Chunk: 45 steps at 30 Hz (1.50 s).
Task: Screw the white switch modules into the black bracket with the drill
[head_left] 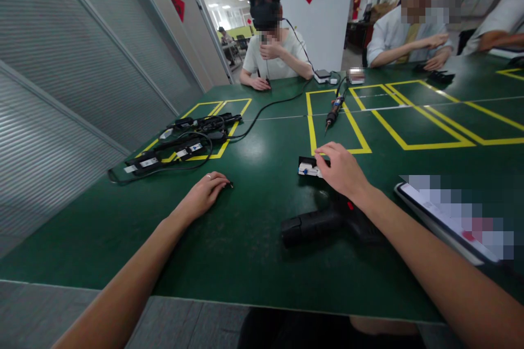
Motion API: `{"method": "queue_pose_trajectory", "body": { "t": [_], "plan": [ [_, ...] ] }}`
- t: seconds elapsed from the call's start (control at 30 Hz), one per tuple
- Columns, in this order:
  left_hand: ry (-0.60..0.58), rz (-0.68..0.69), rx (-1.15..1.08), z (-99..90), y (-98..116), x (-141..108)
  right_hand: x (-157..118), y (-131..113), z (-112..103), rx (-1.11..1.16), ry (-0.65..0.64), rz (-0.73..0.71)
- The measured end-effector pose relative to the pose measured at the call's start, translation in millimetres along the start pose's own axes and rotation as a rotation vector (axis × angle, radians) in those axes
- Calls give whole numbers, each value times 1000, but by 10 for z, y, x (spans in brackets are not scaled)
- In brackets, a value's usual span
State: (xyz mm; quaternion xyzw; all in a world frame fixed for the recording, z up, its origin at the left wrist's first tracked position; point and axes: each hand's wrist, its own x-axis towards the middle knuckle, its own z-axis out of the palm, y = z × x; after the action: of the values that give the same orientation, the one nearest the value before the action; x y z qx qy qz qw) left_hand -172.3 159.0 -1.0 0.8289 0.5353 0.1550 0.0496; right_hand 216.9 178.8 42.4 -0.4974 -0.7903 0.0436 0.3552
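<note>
My left hand point(204, 194) rests on the green table with its fingertips pinched together at a tiny dark piece point(230, 185), too small to name. To the right, my right hand point(344, 170) curls its thumb and fingers over the right end of a small black and white block point(309, 169) with a blue spot. Fingers hide part of that block, which lies on or just above the tabletop. Below my right wrist lies a black cordless power tool point(311, 226) with a red mark, partly covered by my forearm.
Black devices with cables point(192, 139) lie at the left inside yellow tape. Ahead is a thin-tipped corded tool point(334, 113). A tablet-like device point(446, 223) sits at the right. Across the green table point(254, 262) sit a person with a headset point(274, 54) and another person point(409, 43).
</note>
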Motion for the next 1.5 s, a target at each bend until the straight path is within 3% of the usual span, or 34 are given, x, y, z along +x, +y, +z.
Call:
{"method": "queue_pose_trajectory", "body": {
  "t": [0.13,0.27,0.37,0.5,0.63,0.77,1.17,1.33,1.5],
  "plan": [
    [10,-13,-25,2,-13,-11,85,-196,-36,29,-43,-66],
    [25,-31,-44,3,2,-40,234,-618,73,13,-237,-239],
    [31,-38,-55,-6,29,-68,358,-938,361,-28,-409,-306],
    [27,-42,-67,-22,60,-94,507,-1203,913,3,-557,-317],
    [17,-45,-78,-5,90,-104,573,-1317,1368,24,-594,-329],
    [10,-43,-85,28,126,-111,543,-1368,1589,27,-563,-348],
    [21,-91,-70,82,185,-107,473,-1381,1637,31,-556,-380],
    [51,-147,-112,83,216,-93,509,-1236,1529,62,-508,-259],
    [83,-256,-227,84,226,-90,545,-1160,1575,367,-415,-66]
  ]
}}
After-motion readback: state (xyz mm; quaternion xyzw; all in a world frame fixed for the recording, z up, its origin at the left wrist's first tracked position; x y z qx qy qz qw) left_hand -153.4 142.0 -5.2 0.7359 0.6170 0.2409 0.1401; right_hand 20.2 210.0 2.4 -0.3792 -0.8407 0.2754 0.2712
